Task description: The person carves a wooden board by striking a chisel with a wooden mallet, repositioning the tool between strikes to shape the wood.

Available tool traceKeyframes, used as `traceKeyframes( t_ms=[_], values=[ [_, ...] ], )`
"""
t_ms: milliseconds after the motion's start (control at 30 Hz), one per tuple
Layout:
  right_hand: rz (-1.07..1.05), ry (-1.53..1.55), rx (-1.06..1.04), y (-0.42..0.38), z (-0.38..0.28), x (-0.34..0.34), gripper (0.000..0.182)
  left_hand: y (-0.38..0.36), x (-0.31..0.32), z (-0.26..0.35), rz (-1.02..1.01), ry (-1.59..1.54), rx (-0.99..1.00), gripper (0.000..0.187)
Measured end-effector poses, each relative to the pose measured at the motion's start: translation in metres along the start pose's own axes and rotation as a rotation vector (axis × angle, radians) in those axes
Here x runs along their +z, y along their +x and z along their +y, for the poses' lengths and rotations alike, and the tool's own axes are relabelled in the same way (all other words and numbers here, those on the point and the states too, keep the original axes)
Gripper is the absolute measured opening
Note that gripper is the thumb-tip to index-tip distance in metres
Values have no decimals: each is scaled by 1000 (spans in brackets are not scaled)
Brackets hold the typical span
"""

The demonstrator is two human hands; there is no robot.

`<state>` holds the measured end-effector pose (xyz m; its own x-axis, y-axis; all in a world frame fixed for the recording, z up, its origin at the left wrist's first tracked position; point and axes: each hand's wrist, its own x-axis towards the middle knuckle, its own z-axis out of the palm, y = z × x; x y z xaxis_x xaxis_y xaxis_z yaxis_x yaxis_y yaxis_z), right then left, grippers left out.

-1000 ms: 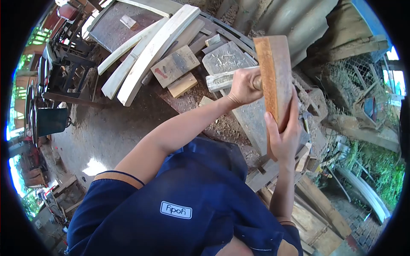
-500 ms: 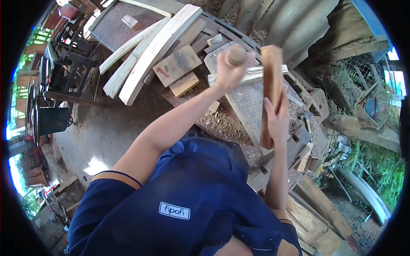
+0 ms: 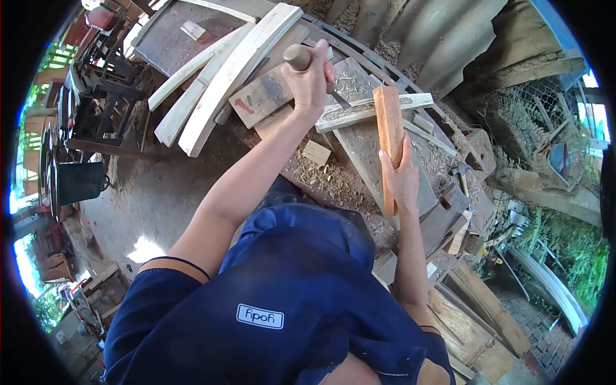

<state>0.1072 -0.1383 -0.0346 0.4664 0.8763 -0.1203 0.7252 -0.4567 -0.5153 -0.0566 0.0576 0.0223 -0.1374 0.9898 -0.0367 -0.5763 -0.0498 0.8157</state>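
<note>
Wooden piece (image 3: 387, 122) between right fingers (image 3: 407, 146)

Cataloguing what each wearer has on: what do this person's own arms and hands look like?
The left hand and right hand are ungloved. The left sleeve is short and navy, with a tan band near its hem; the right sleeve is navy too.

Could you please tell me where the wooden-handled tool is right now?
In the head view, the wooden-handled tool is in the left hand, left of the brown wooden piece, its blade near the left end of the pale strip.
</note>
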Motion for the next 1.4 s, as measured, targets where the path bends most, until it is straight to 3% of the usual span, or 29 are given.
traceKeyframes(
  t_ms=[167, 333, 467, 533, 567, 700, 733, 800, 833, 867, 933, 1000, 1100, 1133, 1200, 1267, 1333, 1400],
  values=[
    [4, 9, 15, 0, 0, 0, 79, -5, 8, -14, -180, 146, 58, 26],
    [-10, 28, 36, 0, -1, -1, 81, -9, 12, -25, -210, 347, 83, 26],
    [-28, 42, 53, 1, -6, -9, 80, -24, 26, -35, -287, 408, 237, 23],
    [-49, 266, 70, 5, -7, -22, 79, -34, 35, -34, -372, 428, 345, 24],
    [59, 261, 37, 4, -11, -29, 78, -38, 39, -36, -366, 437, 344, 24],
    [446, 708, -131, -10, -72, -101, 81, -53, 39, -47, -482, 618, 404, 25],
    [452, 704, -132, -14, -74, -107, 81, -56, 40, -51, -525, 667, 423, 25],
    [498, 758, -397, -20, -78, -116, 81, -59, 37, -53, -554, 673, 326, 24],
    [483, 440, -520, -19, -72, -115, 80, -61, 36, -53, -579, 672, 342, 24],
    [485, 437, -525, -21, -74, -115, 80, -64, 35, -55, -604, 670, 357, 23],
    [80, 386, -234, -29, -87, -115, 78, -67, 36, -53, -564, 585, 409, 21],
    [112, 304, -209, -31, -94, -118, 77, -62, 30, -54, -615, 631, 418, 19],
    [466, 714, -461, -36, -92, -114, 69, -68, 29, -51, -612, 653, 361, 18],
    [471, 710, -462, -35, -91, -114, 69, -67, 31, -52, -608, 637, 367, 19],
    [77, 313, -284, -34, -90, -110, 82, -66, 28, -45, -632, 632, 379, 19],
    [64, 340, -255, -27, -90, -104, 80, -62, 28, -37, -587, 513, 380, 19],
    [188, 468, -391, -19, -68, -84, 78, -55, 23, -37, -537, 435, 390, 16],
    [228, 502, -310, -10, -58, -67, 76, -43, 21, -25, -400, 385, 125, 15]
  ],
)
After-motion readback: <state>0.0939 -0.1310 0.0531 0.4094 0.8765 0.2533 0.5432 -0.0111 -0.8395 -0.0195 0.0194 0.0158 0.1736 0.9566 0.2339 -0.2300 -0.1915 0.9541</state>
